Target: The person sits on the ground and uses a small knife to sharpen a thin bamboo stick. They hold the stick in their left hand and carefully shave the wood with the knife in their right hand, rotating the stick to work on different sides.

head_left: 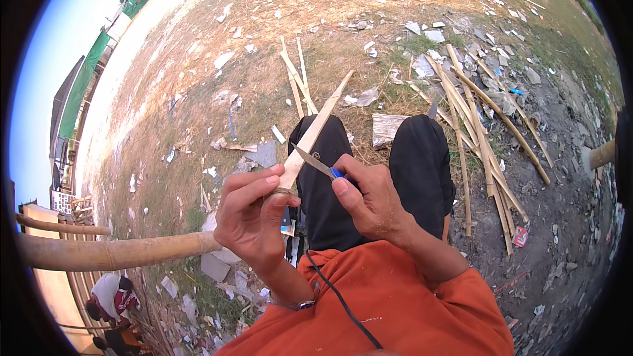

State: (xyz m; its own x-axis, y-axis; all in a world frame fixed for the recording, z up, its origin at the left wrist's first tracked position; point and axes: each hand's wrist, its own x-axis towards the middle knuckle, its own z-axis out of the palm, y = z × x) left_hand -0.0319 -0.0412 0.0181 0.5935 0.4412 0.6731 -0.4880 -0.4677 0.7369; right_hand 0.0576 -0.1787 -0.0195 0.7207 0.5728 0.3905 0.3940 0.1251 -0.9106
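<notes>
At frame centre my left hand [254, 214] grips the bamboo strip [315, 128] closed-fisted, my right hand [372, 201] clamps the blue-handled knife [318, 164] against it; I should shave shallowly, blade away, toward the split bamboo pile [481, 132] at upper right.

Pale bamboo strip [315, 130], flat, tilted up-right over the knees; blue-handled knife [318, 163], blade touching its lower edge.

Pale bamboo strip [315, 130]; blue-handled knife [321, 166]; orange sleeve [422, 290].
</notes>
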